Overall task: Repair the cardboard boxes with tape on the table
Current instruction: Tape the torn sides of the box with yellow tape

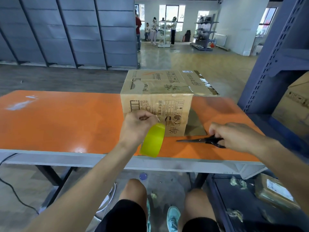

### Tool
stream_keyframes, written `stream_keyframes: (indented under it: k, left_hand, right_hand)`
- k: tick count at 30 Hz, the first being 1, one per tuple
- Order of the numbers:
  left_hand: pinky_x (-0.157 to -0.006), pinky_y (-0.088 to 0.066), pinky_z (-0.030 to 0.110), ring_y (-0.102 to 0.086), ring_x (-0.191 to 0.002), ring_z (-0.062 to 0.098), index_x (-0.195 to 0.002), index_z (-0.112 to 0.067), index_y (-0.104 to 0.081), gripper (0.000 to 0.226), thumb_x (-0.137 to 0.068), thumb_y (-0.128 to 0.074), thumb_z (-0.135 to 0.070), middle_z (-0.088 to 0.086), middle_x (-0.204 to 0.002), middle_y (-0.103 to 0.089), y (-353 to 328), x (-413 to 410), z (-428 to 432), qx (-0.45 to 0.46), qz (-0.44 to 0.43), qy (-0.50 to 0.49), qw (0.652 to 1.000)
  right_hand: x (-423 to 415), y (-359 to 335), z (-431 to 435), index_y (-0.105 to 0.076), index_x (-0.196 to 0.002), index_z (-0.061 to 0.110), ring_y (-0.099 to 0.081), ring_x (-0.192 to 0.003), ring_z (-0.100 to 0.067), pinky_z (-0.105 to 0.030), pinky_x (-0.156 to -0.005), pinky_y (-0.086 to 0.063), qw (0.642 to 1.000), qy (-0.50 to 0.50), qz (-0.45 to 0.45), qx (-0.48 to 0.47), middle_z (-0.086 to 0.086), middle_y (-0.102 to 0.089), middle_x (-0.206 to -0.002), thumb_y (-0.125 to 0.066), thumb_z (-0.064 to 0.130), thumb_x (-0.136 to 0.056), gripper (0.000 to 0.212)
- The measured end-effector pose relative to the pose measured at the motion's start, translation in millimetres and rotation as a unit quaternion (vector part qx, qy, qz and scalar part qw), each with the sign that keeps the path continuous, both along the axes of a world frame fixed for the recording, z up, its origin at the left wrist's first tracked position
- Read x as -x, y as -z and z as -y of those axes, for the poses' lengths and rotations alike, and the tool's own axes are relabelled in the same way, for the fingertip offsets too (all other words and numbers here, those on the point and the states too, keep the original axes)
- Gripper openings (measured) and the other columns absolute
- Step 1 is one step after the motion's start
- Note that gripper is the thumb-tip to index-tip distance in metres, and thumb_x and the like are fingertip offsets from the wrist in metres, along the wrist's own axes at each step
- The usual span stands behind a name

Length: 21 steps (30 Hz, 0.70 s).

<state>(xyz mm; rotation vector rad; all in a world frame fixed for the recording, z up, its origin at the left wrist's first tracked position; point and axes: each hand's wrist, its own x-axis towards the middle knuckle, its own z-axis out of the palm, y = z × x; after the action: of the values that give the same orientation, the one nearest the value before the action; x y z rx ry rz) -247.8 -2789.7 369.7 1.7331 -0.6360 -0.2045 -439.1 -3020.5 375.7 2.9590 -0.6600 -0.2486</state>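
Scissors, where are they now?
Head view, right side: scissors lie on the orange table near the cardboard box, handles in the right hand, blades toward the tape roll.

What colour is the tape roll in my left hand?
Bright yellow-green, seen in the head view: the tape roll hangs from the left hand.

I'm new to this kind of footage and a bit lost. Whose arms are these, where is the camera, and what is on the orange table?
No machine here: a person wears one camera on the head, looking down at their own arms and knees. On the orange table stands a printed cardboard box. The left hand holds a yellow tape roll in front of the box. The right hand grips the handles of black scissors that lie on the table.
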Motion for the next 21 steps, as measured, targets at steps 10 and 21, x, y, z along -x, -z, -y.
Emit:
stream_keyframes:
  k: [10,21]
  left_hand:
    - [-0.084,-0.039,0.016,-0.057,-0.090,0.006,-0.081,-0.042,-0.080,0.012,-0.088,-0.077,-0.033,-0.019,-0.082,-0.066,-0.8,4.8,-17.8,-0.012,0.143,0.022,0.989]
    - [-0.125,-0.006,0.048,-0.008,-0.157,0.016,-0.083,-0.038,-0.079,0.008,-0.086,-0.080,-0.031,-0.003,-0.162,-0.035,-18.4,-8.0,-33.0,-0.041,0.342,0.004,0.939]
  right_hand:
    - [-17.5,-2.5,-2.4,-0.066,-0.114,0.030,-0.060,-0.094,-0.006,-0.021,-0.077,-0.049,0.996,-0.018,-0.031,-0.087,0.012,-0.064,-0.108,-0.070,0.020,-0.090,0.027]
    - [-65.2,-44.7,-72.3,-0.070,-0.110,0.025,-0.064,-0.090,-0.016,-0.039,-0.070,-0.056,0.911,-0.232,0.339,0.016,0.010,-0.065,-0.104,-0.049,0.034,-0.102,0.024]
